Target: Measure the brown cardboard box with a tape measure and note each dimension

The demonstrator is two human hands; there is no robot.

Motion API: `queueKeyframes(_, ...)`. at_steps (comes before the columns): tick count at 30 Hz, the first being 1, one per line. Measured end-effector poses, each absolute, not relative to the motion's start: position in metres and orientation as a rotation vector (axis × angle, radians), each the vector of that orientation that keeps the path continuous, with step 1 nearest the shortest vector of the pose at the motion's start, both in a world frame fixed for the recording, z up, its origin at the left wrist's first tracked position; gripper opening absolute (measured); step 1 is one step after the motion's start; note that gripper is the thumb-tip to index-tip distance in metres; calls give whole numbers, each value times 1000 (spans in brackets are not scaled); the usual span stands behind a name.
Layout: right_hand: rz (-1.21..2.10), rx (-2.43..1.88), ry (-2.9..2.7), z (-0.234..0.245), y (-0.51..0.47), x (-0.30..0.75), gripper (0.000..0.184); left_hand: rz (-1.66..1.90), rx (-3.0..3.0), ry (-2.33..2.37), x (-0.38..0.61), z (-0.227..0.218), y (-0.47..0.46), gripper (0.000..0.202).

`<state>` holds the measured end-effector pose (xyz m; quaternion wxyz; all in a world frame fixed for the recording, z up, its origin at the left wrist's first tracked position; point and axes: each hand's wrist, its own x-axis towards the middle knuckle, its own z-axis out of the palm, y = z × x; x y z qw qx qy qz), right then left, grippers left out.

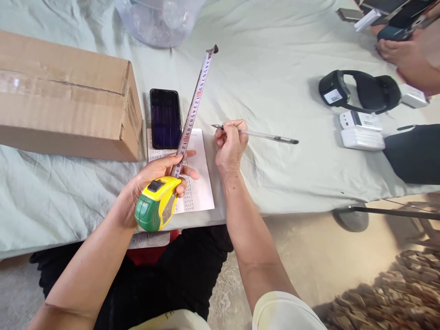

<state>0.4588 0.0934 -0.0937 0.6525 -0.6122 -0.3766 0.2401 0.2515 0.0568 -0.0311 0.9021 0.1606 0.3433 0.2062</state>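
Note:
In my left hand [161, 172] is a yellow and green tape measure [156, 206], its blade [193, 107] drawn out and slanting up to the right. My thumb presses on the blade near the case. A thin pen [264, 135] is gripped in my right hand [233, 144], its tip pointing left and its end to the right. Under my left hand lies a sheet of paper [202, 183] with handwritten rows of numbers. A black phone [165, 118] rests on the sheet's upper edge, beside the blade.
A taped cardboard box [62, 98] stands on the cloth-covered table at left. Behind it is a clear plastic tub [160, 20]. To the right are a black headset [360, 91] and white boxes [361, 130]. Another person's hand [395, 50] holds a dark object at top right.

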Motion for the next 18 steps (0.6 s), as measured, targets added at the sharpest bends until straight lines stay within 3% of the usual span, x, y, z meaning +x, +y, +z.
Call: queueKeyframes(18, 601, -1276, -816, -91, 95, 449, 19, 688, 625, 90, 228, -32, 0, 21)
